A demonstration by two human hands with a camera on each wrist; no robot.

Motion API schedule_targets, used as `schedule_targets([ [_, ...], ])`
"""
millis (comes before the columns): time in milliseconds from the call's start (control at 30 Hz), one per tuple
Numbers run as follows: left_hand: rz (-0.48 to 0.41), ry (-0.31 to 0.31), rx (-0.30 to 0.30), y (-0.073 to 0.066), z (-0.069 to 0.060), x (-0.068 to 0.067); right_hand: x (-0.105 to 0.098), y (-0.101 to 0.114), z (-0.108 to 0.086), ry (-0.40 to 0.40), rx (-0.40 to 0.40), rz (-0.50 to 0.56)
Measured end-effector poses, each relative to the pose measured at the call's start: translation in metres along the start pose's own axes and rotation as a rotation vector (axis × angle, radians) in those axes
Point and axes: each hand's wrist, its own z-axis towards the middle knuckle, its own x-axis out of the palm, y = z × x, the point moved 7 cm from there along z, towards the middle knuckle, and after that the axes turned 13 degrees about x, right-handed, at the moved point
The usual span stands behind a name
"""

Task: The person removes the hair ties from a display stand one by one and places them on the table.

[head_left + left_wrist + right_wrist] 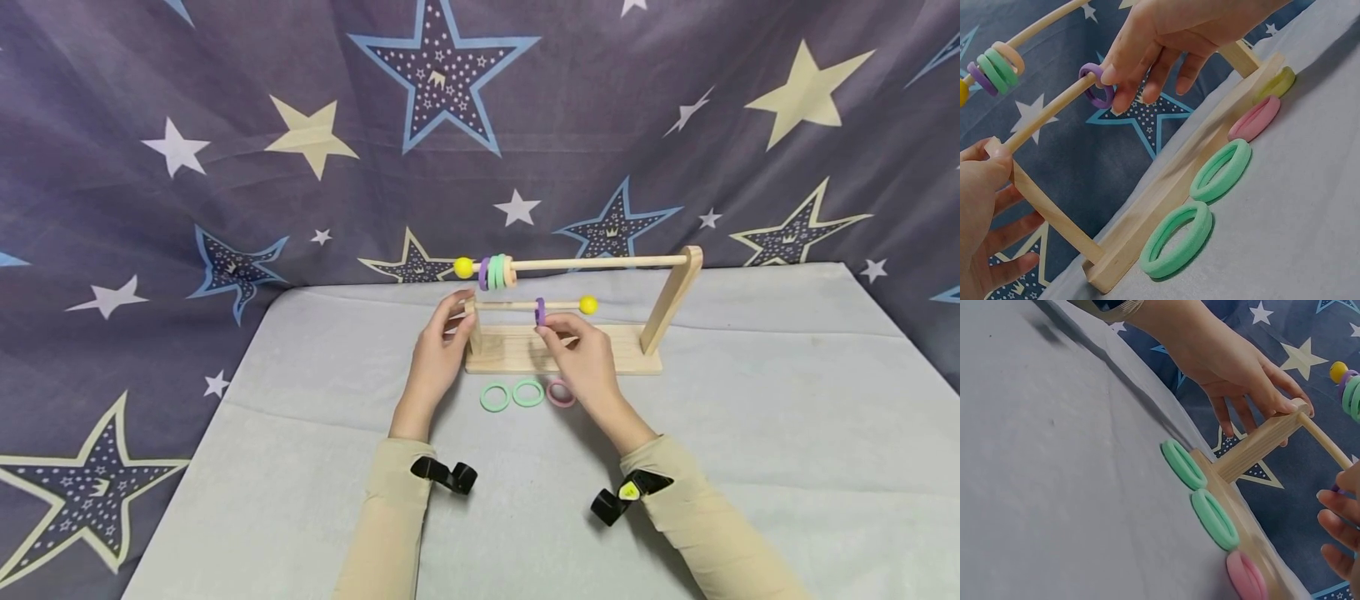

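Note:
My right hand [588,358] pinches a purple hair tie [540,312] that hangs around the lower rod [506,306] of a wooden rack. Thumb and forefinger hold its near side; a yellow ball [588,305] caps that rod on the right. With thumb and fingers, my left hand [438,350] grips the top of the short post [1054,209] where the lower rod begins. Two mint-green hair ties [495,397] and a pink hair tie [560,393] lie on the cloth in front of the base. A yellow-green hair tie [1274,85] shows beyond them in the left wrist view.
Above, the longer upper rod [600,263] runs left from a tall post [671,300] to another yellow ball [463,267]. Purple, mint-green and beige hair ties [497,272] hang near that ball. The rack's base [570,362] stands on grey cloth, before a star-patterned curtain [517,175].

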Motion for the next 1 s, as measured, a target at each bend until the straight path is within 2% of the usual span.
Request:
schedule_targets([
  [200,-0.003,0.003,0.0,0.0,0.0,0.001,-0.006,-0.001,-0.002,-0.019,0.005,-0.006],
  [533,-0.006,0.002,0.003,-0.001,0.0,0.0,-0.017,-0.002,-0.003,-0.063,-0.033,-0.042],
  [1000,0.002,0.004,-0.003,0.0,0.0,0.0,-0.032,-0.007,0.001,-0.086,-0.045,-0.025],
])
